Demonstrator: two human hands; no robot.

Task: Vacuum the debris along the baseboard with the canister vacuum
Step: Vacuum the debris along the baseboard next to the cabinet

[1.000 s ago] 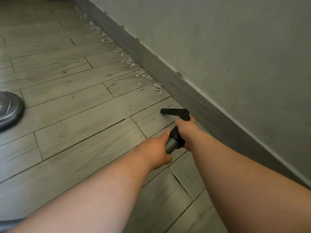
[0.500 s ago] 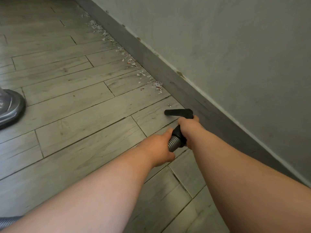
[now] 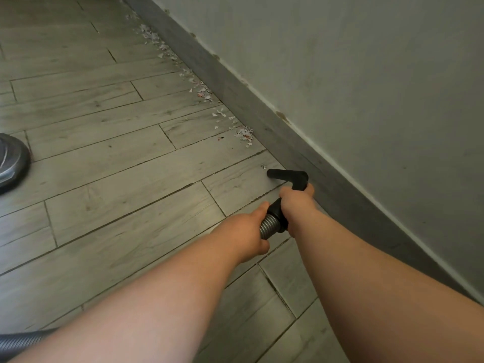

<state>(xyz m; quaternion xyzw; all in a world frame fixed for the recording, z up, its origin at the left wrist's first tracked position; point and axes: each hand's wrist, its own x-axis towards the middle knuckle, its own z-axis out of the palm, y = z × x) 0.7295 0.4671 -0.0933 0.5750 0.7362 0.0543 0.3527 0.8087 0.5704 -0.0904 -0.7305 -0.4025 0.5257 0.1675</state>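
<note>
A black plastic angled vacuum nozzle (image 3: 286, 176) was held low over the grey wood-look plank floor (image 3: 117, 166), just beside the dark grey baseboard (image 3: 262, 113). Its tube was gripped by the right hand (image 3: 294, 203), and the ribbed silver hose (image 3: 267, 226) behind it by the left hand (image 3: 243, 231). Farther along the baseboard, white and reddish debris scraps (image 3: 243, 133) were strewn. A rounded grey canister vacuum (image 3: 10, 161) was seen at the left edge.

R hand (image 3: 296, 203): grips black nozzle (image 3: 286, 176), close by baseboard (image 3: 262, 106).
L hand (image 3: 243, 237): wraps ribbed hose (image 3: 267, 226), right behind R hand.
Nozzle tip: down at plank floor (image 3: 117, 166), points left; one scrap just beside it.
Debris (image 3: 243, 133): white/red bits strung along baseboard, farther up.
Canister vac (image 3: 11, 161): far left, partly cut off.
</note>
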